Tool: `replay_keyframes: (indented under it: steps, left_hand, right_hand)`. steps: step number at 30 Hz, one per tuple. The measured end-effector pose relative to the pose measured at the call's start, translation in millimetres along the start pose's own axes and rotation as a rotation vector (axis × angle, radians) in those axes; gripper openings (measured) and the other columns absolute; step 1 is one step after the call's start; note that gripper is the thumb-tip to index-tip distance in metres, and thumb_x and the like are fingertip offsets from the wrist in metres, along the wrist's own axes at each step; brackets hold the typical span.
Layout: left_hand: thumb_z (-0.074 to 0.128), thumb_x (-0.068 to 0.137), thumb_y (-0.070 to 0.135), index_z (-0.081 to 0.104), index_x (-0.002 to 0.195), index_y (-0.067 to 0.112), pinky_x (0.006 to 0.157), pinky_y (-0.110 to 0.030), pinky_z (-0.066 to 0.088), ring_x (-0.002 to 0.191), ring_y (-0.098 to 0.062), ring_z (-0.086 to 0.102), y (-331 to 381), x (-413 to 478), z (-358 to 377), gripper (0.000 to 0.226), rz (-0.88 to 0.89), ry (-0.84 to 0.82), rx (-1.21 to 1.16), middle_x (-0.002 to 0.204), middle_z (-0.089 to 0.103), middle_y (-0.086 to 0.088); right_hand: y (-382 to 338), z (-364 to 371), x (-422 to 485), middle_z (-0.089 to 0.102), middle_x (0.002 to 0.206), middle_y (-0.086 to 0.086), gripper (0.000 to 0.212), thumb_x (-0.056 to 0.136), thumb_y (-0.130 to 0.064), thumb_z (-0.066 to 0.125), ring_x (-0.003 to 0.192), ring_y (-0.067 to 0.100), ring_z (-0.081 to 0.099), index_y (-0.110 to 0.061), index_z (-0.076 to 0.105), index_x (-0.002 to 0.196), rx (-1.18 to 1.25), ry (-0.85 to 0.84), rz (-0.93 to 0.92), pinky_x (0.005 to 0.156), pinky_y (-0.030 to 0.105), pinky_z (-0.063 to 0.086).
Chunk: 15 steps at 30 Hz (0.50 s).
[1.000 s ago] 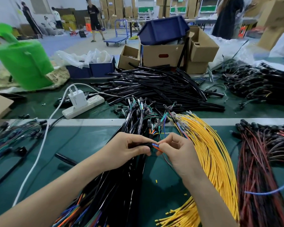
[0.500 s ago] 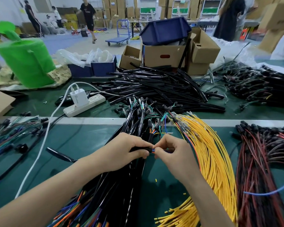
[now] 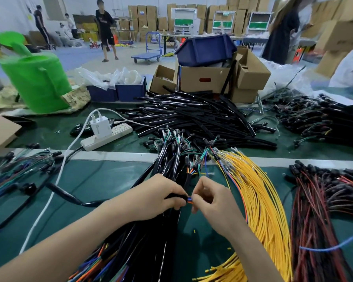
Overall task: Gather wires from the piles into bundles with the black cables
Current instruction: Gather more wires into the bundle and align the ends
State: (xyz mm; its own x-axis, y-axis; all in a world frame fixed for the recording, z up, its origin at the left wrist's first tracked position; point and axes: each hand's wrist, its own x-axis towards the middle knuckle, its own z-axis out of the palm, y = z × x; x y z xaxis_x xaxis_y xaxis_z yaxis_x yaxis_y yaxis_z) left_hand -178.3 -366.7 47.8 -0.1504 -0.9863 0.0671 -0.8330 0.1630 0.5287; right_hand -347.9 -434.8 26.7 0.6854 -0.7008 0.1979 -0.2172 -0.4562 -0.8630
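Both forearms reach in over the green table (image 3: 102, 180). The left hand (image 3: 161, 198) curls its fingers round a black cable (image 3: 176, 196); the right hand (image 3: 211, 200) pinches the coloured wires (image 3: 189, 199) at its end, beside the yellow wires (image 3: 261, 200).

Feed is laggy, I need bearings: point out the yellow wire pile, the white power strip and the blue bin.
yellow wire pile (image 3: 263, 200), head view, mid-length of the strands.
white power strip (image 3: 120, 130), head view, bare right end.
blue bin (image 3: 206, 49), head view, its front wall.
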Motion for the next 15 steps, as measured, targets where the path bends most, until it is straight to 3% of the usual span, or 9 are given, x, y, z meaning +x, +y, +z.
replay_keyframes:
  steps: [6, 11, 15]
  left_hand:
    - [0.067, 0.087, 0.025, 0.072, 0.104, 0.023, 0.074, -0.015, 0.045, 0.076, 0.001, 0.059, -0.5, -6.9, 4.5, 0.018, 0.038, 0.085, -0.099, 0.084, 0.070, 0.010]
    - [0.064, 0.089, 0.021, 0.073, 0.098, 0.018, 0.068, -0.012, 0.039, 0.076, -0.006, 0.057, 8.1, -6.7, 9.4, 0.013, 0.079, 0.075, -0.079, 0.079, 0.069, 0.001]
    - [0.067, 0.087, 0.020, 0.074, 0.098, 0.020, 0.068, -0.012, 0.042, 0.071, -0.004, 0.058, 8.4, -13.4, 6.1, 0.013, 0.050, 0.065, -0.142, 0.076, 0.068, 0.005]
  right_hand:
    - [5.4, -8.1, 2.8, 0.065, 0.056, 0.005, 0.016, 0.080, -0.002, 0.055, 0.049, 0.011, 0.045, -0.013, 0.055, 0.069, 0.098, -0.089, 0.100, 0.050, 0.024, 0.033]
    - [-0.2, -6.6, 2.6, 0.063, 0.056, 0.005, 0.009, 0.075, -0.008, 0.055, 0.054, 0.011, 0.053, -0.013, 0.052, 0.068, 0.117, -0.104, 0.044, 0.052, 0.016, 0.037]
    - [-0.6, -3.0, 1.8, 0.062, 0.057, 0.003, 0.013, 0.079, -0.005, 0.054, 0.056, 0.013, 0.057, -0.015, 0.052, 0.071, 0.103, -0.139, 0.041, 0.058, 0.020, 0.041]
